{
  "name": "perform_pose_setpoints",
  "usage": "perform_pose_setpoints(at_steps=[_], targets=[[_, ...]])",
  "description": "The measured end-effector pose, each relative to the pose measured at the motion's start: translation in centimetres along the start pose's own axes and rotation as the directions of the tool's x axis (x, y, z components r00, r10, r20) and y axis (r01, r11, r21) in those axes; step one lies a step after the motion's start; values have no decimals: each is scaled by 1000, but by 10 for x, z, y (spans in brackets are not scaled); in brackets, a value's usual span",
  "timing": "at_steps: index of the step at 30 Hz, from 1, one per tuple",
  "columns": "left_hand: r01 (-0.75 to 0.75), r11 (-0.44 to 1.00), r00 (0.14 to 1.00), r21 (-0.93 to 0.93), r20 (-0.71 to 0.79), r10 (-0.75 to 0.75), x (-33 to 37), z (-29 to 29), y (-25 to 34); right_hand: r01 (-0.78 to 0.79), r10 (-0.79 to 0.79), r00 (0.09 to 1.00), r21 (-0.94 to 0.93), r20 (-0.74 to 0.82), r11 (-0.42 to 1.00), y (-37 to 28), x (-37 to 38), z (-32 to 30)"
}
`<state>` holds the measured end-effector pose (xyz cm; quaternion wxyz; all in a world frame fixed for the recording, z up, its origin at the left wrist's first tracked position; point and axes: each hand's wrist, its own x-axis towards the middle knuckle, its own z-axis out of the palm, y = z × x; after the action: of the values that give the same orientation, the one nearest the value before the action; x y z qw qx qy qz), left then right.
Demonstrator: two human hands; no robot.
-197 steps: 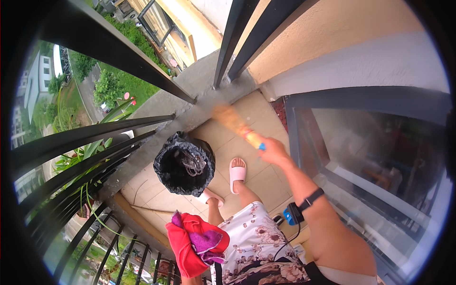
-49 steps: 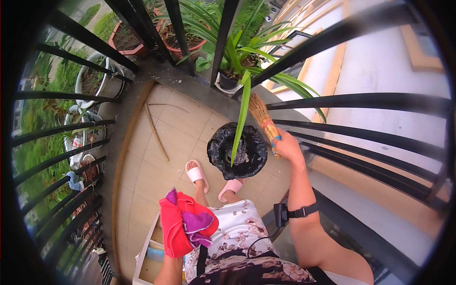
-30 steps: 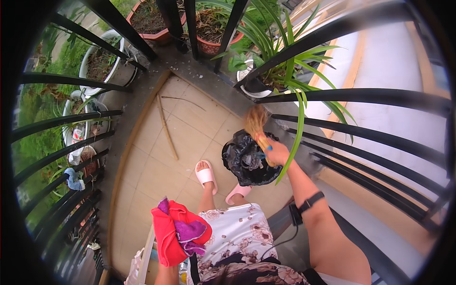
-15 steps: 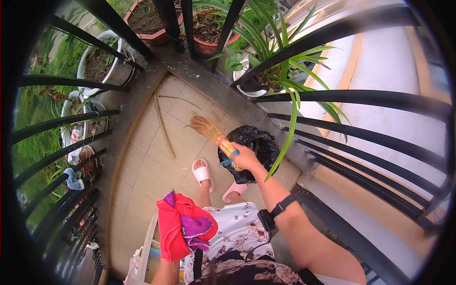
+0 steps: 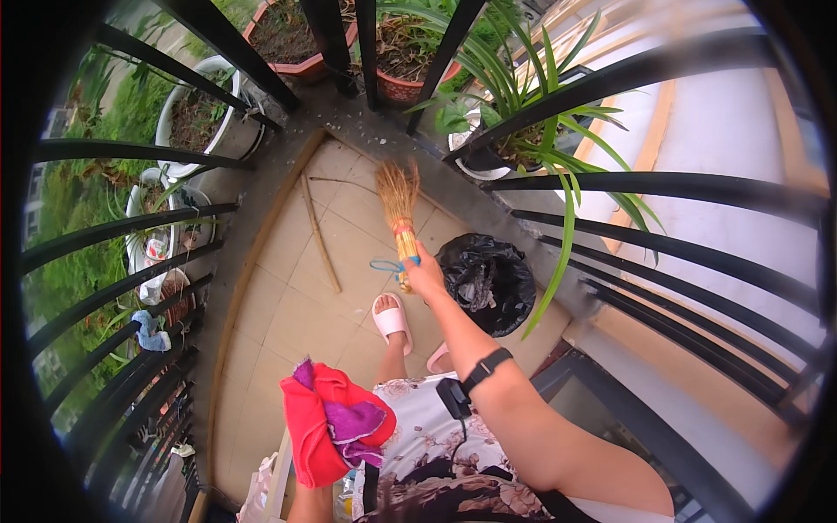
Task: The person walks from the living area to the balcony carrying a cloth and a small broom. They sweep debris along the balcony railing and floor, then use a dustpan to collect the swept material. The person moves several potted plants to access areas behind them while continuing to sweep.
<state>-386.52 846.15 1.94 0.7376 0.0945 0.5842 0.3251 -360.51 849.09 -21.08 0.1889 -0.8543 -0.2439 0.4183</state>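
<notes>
My right hand point(image 5: 425, 272) is closed round the short handle of a straw hand broom point(image 5: 399, 205). Its bristles point away from me, over the tiled floor; I cannot tell whether they touch it. A blue loop of cord point(image 5: 385, 264) hangs from the handle. Just right of that hand stands a bin lined with a black bag point(image 5: 516, 305), with some greyish litter inside. On the left, my left forearm point(image 5: 311, 504) leads up to a bunched red cloth point(image 5: 305, 436) and a purple cloth point(image 5: 356, 420). They cover my left hand, hiding its fingers.
A long stick point(image 5: 321, 235) and a thin twig point(image 5: 349, 183) lie on the floor tiles point(image 5: 283, 292). Black railings point(image 5: 663, 181) on a grey ledge point(image 5: 288, 166) enclose the corner. Potted plants point(image 5: 205, 131) stand beyond them, and long green leaves point(image 5: 565, 253) hang inward over the bin.
The broom has swung from pointing up-left to nearly straight ahead, and my right hand has moved left off the bin, uncovering its opening. My left hand still carries the cloths.
</notes>
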Motion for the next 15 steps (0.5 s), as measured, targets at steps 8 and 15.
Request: perform_pose_setpoints(at_steps=[8,15], targets=[[-15,1000,1000,-17,10,15,6,-10,7,-235,288,953,368,-97,900,-2,22,-26],[-80,990,996,115,33,77,10,-17,23,106,-90,983,-93,163,990,-4,26,-24]])
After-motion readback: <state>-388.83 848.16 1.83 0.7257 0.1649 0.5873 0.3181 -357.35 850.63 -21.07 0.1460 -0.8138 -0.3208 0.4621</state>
